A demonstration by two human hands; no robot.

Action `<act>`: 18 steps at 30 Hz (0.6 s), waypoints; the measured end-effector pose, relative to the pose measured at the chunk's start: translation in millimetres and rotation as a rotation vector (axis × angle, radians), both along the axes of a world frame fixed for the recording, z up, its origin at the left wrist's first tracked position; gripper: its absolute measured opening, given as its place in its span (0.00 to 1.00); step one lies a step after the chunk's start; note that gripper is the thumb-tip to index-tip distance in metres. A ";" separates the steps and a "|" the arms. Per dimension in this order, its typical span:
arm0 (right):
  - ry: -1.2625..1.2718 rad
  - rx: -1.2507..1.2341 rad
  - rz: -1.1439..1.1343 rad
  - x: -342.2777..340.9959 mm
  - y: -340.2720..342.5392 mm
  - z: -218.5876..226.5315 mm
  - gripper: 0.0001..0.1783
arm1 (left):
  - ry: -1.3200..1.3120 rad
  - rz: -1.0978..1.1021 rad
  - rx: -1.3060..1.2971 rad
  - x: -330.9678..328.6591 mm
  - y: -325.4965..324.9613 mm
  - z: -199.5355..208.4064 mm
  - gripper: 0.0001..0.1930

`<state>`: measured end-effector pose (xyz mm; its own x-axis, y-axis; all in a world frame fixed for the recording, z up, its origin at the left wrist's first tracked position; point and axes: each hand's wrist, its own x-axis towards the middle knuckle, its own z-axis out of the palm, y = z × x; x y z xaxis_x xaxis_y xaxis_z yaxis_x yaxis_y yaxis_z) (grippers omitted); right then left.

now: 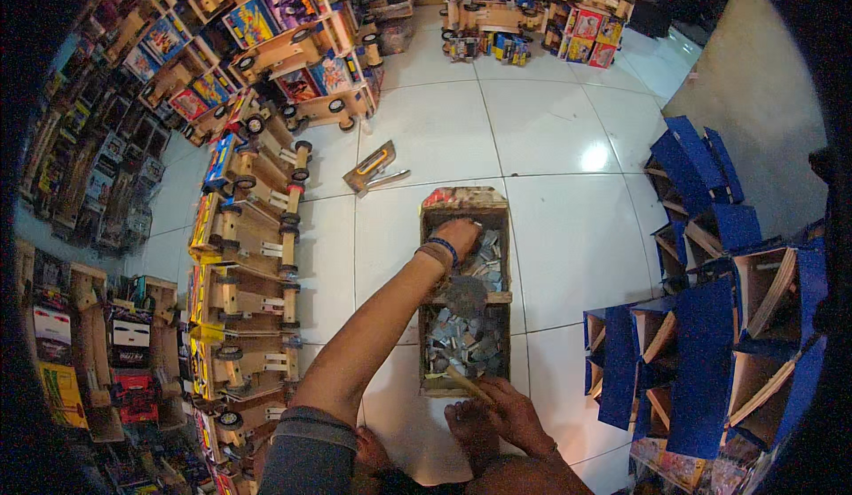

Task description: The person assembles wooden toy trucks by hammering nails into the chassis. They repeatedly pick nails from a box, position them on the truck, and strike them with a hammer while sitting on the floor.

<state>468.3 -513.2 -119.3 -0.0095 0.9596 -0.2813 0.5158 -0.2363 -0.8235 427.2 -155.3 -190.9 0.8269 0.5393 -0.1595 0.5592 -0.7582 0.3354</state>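
A long wooden box (508, 255) stands on the floor in front of me, split by a crosspiece into two compartments. Small flat metal pieces (461, 337) fill the near compartment, and more lie in the far one. My left hand (456, 234), with a blue bracelet at the wrist, reaches into the far compartment. Its fingers are curled down, and what they pinch is hidden. At the box's near end my right hand (519, 415) is closed round the wooden handle of a hammer (469, 383), whose head rests low over the metal pieces. A dark grey lump (466, 294) sits by the crosspiece.
Wooden toy trucks (257, 251) with black wheels stand in a row on the left, with taller stacks (293, 42) behind. Blue wooden bodies (701, 362) are piled at right. A tool with a metal lever (371, 168) lies on the white tiles beyond the box.
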 end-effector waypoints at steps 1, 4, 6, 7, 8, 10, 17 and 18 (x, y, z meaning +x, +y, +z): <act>0.018 -0.027 -0.003 1.3 0.4 0.4 0.29 | 0.025 -0.012 0.014 4.0 2.3 0.5 0.12; 0.068 -0.013 -0.007 2.9 1.9 -1.5 0.28 | 0.077 -0.027 0.034 10.8 4.1 0.7 0.11; 0.103 0.031 -0.030 3.0 3.3 -4.4 0.24 | 0.157 -0.104 0.089 13.3 4.6 -1.7 0.11; 0.100 0.032 -0.017 3.4 3.5 -5.3 0.24 | 0.163 -0.123 0.083 14.0 4.6 -3.7 0.11; 0.093 0.014 -0.001 4.1 3.3 -6.1 0.24 | 0.189 -0.128 0.084 14.6 4.1 -6.5 0.11; 0.067 -0.019 0.032 5.9 4.1 -7.1 0.25 | 0.202 -0.150 0.092 16.5 5.0 -12.6 0.11; 0.013 0.037 0.089 7.4 5.6 2.0 0.25 | 0.008 -0.210 0.087 32.8 -6.3 -13.2 0.12; -0.023 0.002 0.066 1.4 5.8 2.7 0.24 | 0.029 -0.194 0.141 33.8 -13.5 -9.1 0.12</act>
<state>469.7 -507.4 -116.6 -0.0660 0.9576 -0.2806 0.5490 -0.1999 -0.8116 461.0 -168.7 -200.0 0.9134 0.3893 -0.1187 0.4062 -0.8906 0.2048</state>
